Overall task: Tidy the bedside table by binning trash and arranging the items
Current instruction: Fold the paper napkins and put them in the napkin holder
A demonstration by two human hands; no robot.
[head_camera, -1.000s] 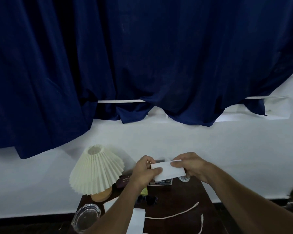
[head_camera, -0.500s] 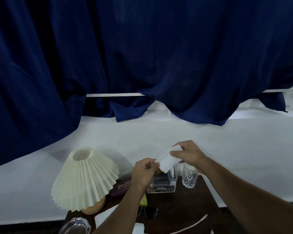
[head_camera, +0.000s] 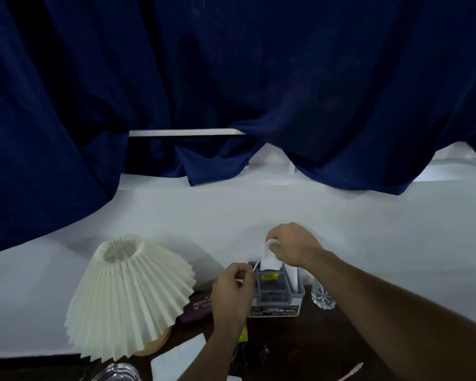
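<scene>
Dark blue curtains (head_camera: pixel 231 78) hang over a white wall behind the dark counter (head_camera: pixel 300 350). A pleated lamp (head_camera: pixel 127 298) stands at the left. The right hand (head_camera: pixel 291 244) pinches a white paper (head_camera: pixel 268 259) standing in the far slot of a grey organiser (head_camera: pixel 282 294). The left hand (head_camera: pixel 232 290), loosely curled, holds nothing visible just beside it.

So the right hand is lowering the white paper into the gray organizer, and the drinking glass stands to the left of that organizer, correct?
Not quite. In the head view the glass stands to the right of the gray organizer, not the left. The right hand does hold the white paper into it.
</scene>
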